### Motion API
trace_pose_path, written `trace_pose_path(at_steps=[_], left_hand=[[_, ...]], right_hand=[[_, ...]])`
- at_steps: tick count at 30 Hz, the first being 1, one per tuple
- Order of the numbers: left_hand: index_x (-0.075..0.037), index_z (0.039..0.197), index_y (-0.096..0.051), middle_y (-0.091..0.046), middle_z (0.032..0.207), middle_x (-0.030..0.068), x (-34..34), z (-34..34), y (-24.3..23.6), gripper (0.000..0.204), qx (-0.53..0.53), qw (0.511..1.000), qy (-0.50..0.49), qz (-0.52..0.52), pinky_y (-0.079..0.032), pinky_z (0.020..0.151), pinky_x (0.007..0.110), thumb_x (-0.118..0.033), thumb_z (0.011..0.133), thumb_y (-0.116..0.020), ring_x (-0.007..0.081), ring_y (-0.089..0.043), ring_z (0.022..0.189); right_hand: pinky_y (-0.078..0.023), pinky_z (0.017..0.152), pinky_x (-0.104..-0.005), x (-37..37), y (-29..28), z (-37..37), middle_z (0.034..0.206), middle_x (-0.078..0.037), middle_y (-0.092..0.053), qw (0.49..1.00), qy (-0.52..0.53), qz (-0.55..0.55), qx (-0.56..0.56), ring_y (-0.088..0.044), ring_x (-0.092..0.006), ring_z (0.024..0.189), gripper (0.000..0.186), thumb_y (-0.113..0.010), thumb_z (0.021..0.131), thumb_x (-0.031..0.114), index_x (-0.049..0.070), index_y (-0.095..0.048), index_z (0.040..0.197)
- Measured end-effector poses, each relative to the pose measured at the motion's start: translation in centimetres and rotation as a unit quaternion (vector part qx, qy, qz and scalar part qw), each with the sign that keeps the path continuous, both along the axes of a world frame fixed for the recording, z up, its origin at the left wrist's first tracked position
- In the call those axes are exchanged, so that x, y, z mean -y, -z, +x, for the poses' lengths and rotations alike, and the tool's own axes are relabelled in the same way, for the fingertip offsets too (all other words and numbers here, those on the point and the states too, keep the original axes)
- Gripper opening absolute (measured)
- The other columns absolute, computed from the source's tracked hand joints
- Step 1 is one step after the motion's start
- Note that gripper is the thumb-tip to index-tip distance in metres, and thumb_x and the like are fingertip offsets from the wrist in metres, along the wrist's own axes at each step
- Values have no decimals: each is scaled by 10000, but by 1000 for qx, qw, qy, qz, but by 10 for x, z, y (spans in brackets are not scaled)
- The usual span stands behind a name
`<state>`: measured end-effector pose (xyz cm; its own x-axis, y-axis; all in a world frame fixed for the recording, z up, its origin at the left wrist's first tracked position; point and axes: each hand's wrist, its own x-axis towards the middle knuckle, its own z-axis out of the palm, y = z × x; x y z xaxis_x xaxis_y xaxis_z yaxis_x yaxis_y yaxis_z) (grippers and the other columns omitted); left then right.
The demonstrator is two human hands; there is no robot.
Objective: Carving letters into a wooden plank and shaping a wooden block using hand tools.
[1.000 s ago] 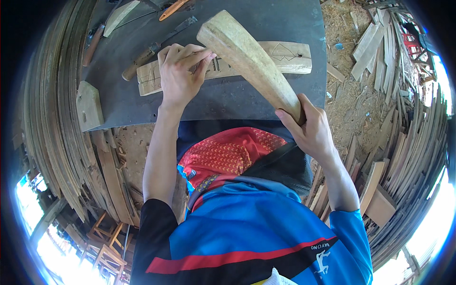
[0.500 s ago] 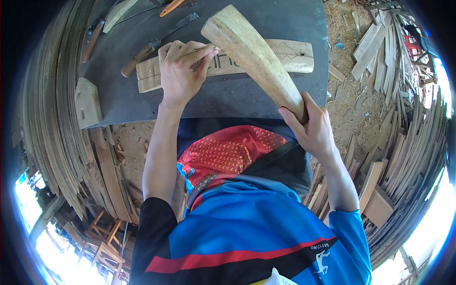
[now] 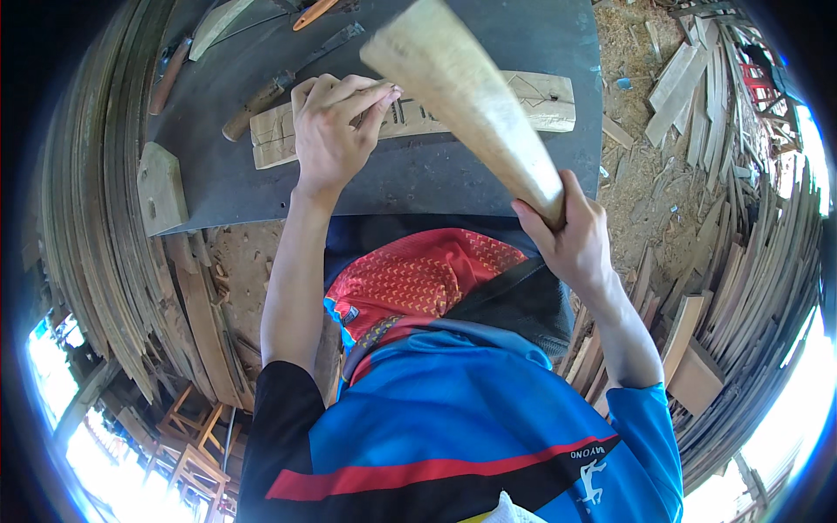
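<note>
My right hand (image 3: pixel 575 237) is closed round the narrow end of a pale wooden mallet (image 3: pixel 475 100), a bat-like club. Its broad end is raised and slightly blurred, just right of my left hand. My left hand (image 3: pixel 336 131) is pinched over a curved wooden board (image 3: pixel 542 94) lying across the dark table. Whatever sits between those fingers is mostly hidden; only a small tip shows by the thumb. Dark letter-like marks show on the board's middle and zigzag lines near its ends, partly covered by the mallet and my hand.
Behind my left hand lies a wooden-handled chisel (image 3: pixel 253 112) on the dark tabletop (image 3: pixel 418 179). Another wooden handle (image 3: pixel 170 77) and an orange-handled tool (image 3: pixel 314 13) are farther off. A wood block (image 3: pixel 162 190) rests at the left edge. Stacked planks (image 3: pixel 100 200) line both sides.
The mallet has tilted and lifted a little, its broad end shifting up and slightly left. My left hand and the board have stayed where they were.
</note>
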<state>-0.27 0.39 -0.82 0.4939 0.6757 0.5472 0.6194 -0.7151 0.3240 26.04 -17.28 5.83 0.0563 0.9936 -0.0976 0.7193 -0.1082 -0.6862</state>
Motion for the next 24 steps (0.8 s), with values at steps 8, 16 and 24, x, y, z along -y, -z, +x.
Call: trace_pose_path(at_steps=[8,16,24], left_hand=[[-187,929,-799,-713,925,-102,4,-4,1,67,-2,1000,-6,0,-409,896,357,-222,873,-789,162,-587,794],[-107,867,-766,-705,944,-26,-2,1,-2,98,-7,1000,0,23,-430,891,392,-137,787,-816,214,-622,850],[-163,961,-798,-722,938,-71,0,0,1,97,-14,1000,12,17,-431,876,357,-170,864,-808,189,-599,787]], right_hand=[[-553,568,-442,6,-7,-4,704,-193,-682,996,44,61,-42,-720,-396,666,489,-775,939,417,-5,-554,1049],[-534,560,-483,0,-4,-2,672,-219,-658,999,26,9,-21,-692,-442,655,497,-743,954,452,6,-522,951],[-552,595,-468,4,3,11,706,-234,-675,998,-2,-16,60,-714,-440,698,475,-754,954,419,-13,-571,1029]])
